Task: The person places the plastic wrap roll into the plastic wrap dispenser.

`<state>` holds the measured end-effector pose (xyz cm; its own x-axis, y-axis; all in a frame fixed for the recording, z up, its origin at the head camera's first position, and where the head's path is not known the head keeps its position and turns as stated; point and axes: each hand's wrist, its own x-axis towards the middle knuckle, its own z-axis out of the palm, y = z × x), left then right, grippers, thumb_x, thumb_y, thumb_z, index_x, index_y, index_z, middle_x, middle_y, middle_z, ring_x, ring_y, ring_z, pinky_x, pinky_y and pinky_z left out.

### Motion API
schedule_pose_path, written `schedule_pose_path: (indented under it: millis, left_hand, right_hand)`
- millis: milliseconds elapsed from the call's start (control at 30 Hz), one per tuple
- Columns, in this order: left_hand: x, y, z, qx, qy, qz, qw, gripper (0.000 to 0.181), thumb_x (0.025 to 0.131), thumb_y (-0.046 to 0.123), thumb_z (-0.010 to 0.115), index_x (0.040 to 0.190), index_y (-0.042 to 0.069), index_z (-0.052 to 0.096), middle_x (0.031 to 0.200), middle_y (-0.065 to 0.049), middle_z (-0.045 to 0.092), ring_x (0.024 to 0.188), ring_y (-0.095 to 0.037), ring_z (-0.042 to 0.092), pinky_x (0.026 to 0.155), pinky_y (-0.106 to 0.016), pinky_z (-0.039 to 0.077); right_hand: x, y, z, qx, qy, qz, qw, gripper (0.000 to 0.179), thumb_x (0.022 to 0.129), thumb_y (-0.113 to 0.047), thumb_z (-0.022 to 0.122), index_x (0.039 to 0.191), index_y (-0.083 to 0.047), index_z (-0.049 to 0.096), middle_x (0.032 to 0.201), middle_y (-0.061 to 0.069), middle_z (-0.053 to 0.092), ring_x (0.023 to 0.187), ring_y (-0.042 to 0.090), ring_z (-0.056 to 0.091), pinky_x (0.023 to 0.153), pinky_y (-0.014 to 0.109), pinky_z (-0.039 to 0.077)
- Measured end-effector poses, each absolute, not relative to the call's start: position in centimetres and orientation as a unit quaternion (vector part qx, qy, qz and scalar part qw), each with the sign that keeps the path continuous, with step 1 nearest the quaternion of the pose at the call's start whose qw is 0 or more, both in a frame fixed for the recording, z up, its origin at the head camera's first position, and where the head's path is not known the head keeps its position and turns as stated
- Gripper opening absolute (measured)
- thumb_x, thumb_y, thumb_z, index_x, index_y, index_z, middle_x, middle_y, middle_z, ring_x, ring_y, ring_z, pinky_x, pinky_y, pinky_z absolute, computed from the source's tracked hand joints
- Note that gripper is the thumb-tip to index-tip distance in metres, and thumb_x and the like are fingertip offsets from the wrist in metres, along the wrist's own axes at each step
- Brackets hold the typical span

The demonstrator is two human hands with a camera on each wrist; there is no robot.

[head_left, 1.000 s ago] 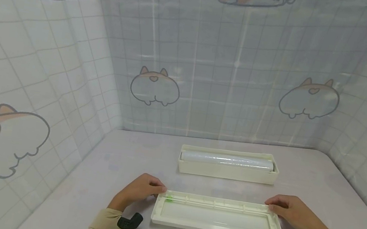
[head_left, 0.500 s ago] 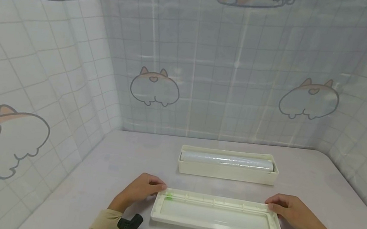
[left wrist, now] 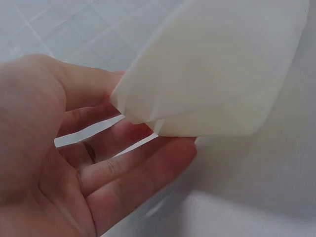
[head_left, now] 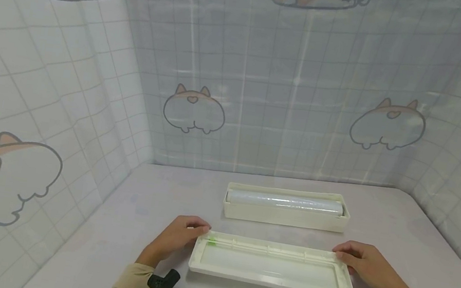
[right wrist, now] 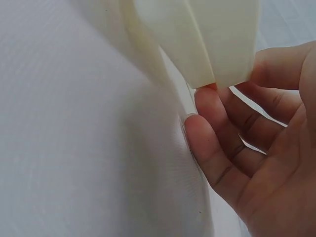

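Observation:
Both hands hold a long cream plastic lid [head_left: 270, 269] of a cling film dispenser, its recessed inner side facing up toward the head camera. My left hand [head_left: 177, 236] pinches its far left corner, thumb on top; the left wrist view shows fingers beneath the lid's end [left wrist: 212, 89]. At the far right corner my right hand [head_left: 369, 267] pinches the lid, fingertips around its edge [right wrist: 227, 44] in the right wrist view. A small green slide cutter [head_left: 212, 242] sits on the lid's rail near the left end.
Behind the lid stands the matching cream dispenser box [head_left: 286, 218], uncovered, with a shiny roll of cling film [head_left: 284, 201] lying in it. The table [head_left: 176, 185] is pale, with tiled-pattern curtains around its sides and back. Black wrist cameras [head_left: 164, 280] sit on both wrists.
The lid has moved slightly away from the person, toward the dispenser box, its near edge rising a little in view. Both hands keep their grip. The box has not moved.

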<state>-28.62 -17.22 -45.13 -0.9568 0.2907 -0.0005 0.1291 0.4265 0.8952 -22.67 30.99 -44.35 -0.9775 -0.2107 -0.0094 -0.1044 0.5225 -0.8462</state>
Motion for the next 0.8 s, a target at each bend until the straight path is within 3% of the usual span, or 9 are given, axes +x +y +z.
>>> schedule_pose_path:
  millis: [233, 433, 800]
  left_hand:
    - [-28.71, -17.04, -45.18, 0.111, 0.825, 0.548, 0.082, 0.028, 0.096, 0.028, 0.068, 0.108, 0.002, 0.071, 0.107, -0.009, 0.068, 0.094, -0.020, 0.065, 0.077, -0.038, 0.059]
    - [-28.80, -16.90, -45.38, 0.117, 0.825, 0.549, 0.065, 0.027, 0.095, 0.031, 0.070, 0.104, 0.005, 0.072, 0.111, -0.009, 0.067, 0.097, -0.020, 0.065, 0.079, -0.037, 0.058]
    - [-28.77, -16.23, -45.26, 0.113, 0.795, 0.594, 0.050, 0.022, 0.095, 0.022, 0.071, 0.100, 0.000, 0.069, 0.108, -0.012, 0.065, 0.096, -0.022, 0.066, 0.081, -0.038, 0.059]
  right_hand:
    - [-22.75, 31.32, -44.04, -0.055, 0.877, -0.475, 0.040, 0.036, 0.099, -0.032, 0.064, 0.118, -0.002, 0.068, 0.095, 0.006, 0.067, 0.078, 0.017, 0.058, 0.065, 0.028, 0.050]
    - [-22.71, 31.51, -43.90, -0.048, 0.877, -0.477, 0.023, 0.038, 0.098, -0.035, 0.065, 0.119, -0.003, 0.069, 0.110, 0.008, 0.069, 0.088, 0.015, 0.062, 0.071, 0.028, 0.054]
    - [-22.80, 31.78, -44.11, -0.022, 0.853, -0.521, 0.010, 0.054, 0.099, -0.041, 0.063, 0.130, 0.004, 0.061, 0.129, 0.018, 0.062, 0.100, 0.010, 0.064, 0.077, 0.030, 0.059]
